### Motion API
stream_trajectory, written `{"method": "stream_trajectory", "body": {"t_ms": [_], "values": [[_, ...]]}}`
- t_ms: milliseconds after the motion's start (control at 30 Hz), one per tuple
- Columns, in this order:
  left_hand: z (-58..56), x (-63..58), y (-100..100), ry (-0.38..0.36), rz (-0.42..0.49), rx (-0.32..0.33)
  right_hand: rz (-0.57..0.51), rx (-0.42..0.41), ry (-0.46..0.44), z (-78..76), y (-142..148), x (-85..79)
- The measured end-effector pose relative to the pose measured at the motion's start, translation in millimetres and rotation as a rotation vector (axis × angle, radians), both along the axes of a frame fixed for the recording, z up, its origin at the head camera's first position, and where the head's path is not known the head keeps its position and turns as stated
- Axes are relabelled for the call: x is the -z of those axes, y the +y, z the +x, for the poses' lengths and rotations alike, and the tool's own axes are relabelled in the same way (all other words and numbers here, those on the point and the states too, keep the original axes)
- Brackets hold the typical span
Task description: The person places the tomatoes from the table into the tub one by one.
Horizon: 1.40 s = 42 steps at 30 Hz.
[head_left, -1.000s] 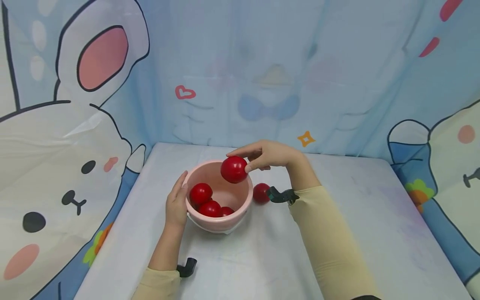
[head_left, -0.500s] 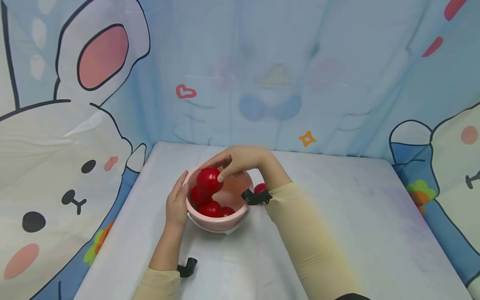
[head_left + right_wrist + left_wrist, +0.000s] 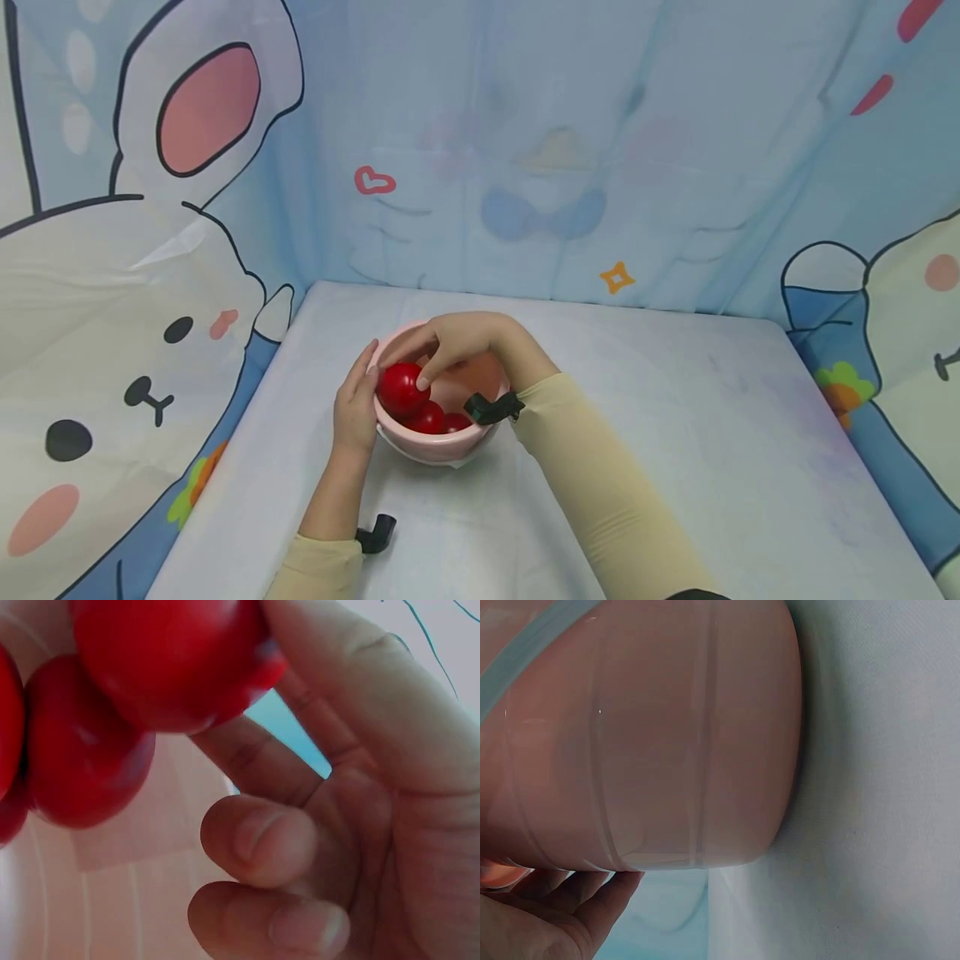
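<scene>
A pink bucket (image 3: 438, 450) with a pale handle stands upright on the table. My left hand (image 3: 354, 412) rests against its left side, the fingers (image 3: 611, 904) laid fairly straight along the outer wall in the left wrist view. Inside the bucket, my right hand (image 3: 459, 340) pinches a glossy red ball (image 3: 401, 387) between thumb and fingers, at the left of the opening. That ball overlaps other red balls (image 3: 427, 417) lying in the bottom. In the right wrist view the held ball (image 3: 176, 656) sits right against another red ball (image 3: 86, 754).
The table (image 3: 675, 433) has a white cover. Behind it and at the sides hangs a blue curtain (image 3: 540, 167) with cartoon rabbits. A black wrist camera mount (image 3: 492, 408) on the right wrist overlaps the bucket's right rim.
My right hand has carried the red ball leftward and down into the bucket. The red ball beside the bucket is now hidden behind the right wrist. My left hand has stayed in place.
</scene>
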<state>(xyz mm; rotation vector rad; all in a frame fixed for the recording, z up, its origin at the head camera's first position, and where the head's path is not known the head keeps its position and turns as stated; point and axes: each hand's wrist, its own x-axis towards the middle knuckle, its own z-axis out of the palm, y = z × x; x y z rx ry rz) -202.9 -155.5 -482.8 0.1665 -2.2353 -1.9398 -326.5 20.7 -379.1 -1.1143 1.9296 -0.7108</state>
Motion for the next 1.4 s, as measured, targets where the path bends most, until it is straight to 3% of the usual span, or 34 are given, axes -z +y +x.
{"method": "stream_trajectory", "body": {"t_ms": [433, 967, 1400], "values": [[-1.0, -0.4, 0, -0.002, -0.006, -0.017, 0.15, 0.027, 0.03, 8.3, -3, 3.5], [-0.3, 0.1, 1, -0.025, 0.014, -0.009, 0.104, 0.022, 0.074, 2.4, 7, 3.2], [0.6, -2.4, 3, -0.03, -0.002, -0.024, -0.008, 0.056, 0.082, -2.6, 38, -3.8]]}}
